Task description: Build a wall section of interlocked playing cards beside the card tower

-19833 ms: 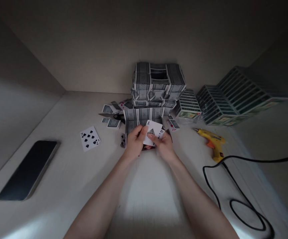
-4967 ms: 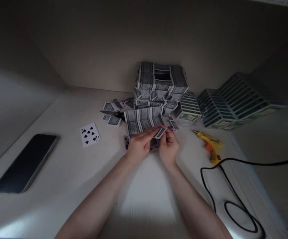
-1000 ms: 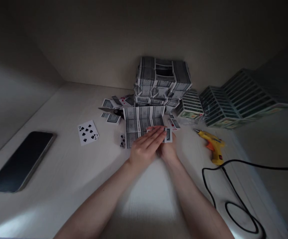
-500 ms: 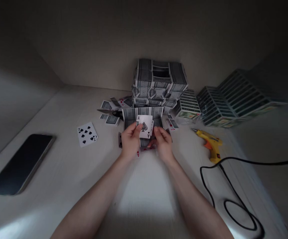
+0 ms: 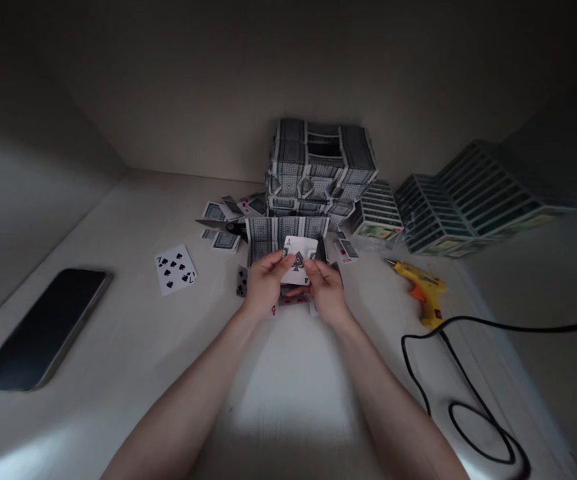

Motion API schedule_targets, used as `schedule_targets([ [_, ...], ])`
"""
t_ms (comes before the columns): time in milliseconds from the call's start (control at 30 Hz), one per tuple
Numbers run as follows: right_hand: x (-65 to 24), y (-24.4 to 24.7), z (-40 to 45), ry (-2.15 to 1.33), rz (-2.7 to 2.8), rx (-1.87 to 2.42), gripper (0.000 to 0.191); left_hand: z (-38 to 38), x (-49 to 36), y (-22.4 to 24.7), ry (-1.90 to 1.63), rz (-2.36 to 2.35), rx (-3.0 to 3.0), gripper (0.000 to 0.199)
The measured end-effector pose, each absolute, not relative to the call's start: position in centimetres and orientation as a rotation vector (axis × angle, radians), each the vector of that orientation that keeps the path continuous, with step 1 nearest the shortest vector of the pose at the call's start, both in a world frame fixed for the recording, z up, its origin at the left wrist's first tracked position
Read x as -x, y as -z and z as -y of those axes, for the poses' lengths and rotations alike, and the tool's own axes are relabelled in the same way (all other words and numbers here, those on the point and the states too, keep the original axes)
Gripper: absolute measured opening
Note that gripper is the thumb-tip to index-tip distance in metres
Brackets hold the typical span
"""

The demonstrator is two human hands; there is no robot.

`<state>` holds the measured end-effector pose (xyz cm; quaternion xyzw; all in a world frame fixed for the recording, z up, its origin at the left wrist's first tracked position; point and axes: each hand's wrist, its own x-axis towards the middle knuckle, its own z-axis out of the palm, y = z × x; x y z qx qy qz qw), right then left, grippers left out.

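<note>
Ace of spades (image 5: 297, 260) now held between both hands, no longer mainly in the left: left hand (image 5: 266, 283) on one edge, right hand (image 5: 324, 291) on the other. Grip narrow, fingertips on the card's edges — card raised above the bench (image 5: 293, 380), just before a panel of joined playing cards (image 5: 263, 233).

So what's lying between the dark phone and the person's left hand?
In the head view, a seven of spades lies between the phone and the left hand, with a partly hidden spade card close beside that hand.
</note>
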<state>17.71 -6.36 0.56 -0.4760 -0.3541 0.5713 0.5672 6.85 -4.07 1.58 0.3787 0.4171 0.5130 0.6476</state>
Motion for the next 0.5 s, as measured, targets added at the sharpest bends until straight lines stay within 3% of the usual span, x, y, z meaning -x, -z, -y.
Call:
schedule_targets([
  [233,-17.8,0.0,6.5,-1.107,1.232,1.212,0.025,4.2,-6.9,-2.5,-1.068,-0.853,-0.844,0.033],
  [500,-17.3,0.7,6.8,-1.051,1.307,1.242,0.027,4.1,-6.7,-2.1,-1.053,-0.922,-0.731,0.028],
])
